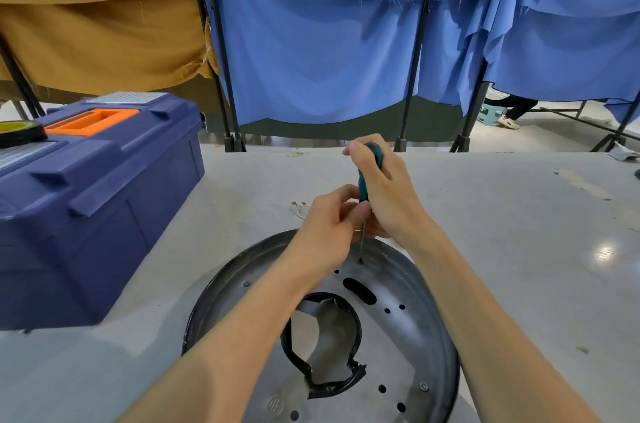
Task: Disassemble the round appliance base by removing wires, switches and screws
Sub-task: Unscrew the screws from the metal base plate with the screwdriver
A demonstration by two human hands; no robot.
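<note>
base: the round appliance base [408, 287] lies flat on the grey table [519, 249], close to its near edge and right under the forearms; a jagged black-rimmed opening [356, 329] gapes in its middle; small holes dot the metal
far screw [361, 261]: sits in the far part of the base; the tool's tip stands on it
other screws: 2 more show, the left screw [246, 283] and the near-right screw [423, 386]; both look seated
screwdriver [364, 188]: about upright, teal handle above, thin shaft running down to the far screw
right hand [384, 194]: fingers wrapped tightly round the handle; nothing else in it
left hand [325, 232]: fingers curled in, pinching the shaft just below the handle to steady it; the exact contact is partly hidden
step: by my reading, loosening the far screw; wires and switches seem already off this plate
risk 1: the tip could cam out if the shaft tilts or the downward push is light; that would chew the head
risk 2: a slip would drive the tip toward the left fingers, which sit close by
risk 3: neither hand presses the base, so it may spin or skate on the smooth table
risk 4: the freed screw could roll away or drop through the opening
around: a wire scrap [299, 208] beyond the base; a blue toolbox [104, 214] at left, a tape roll [19, 133] on its lid; a blue curtain [329, 59] behind
</note>
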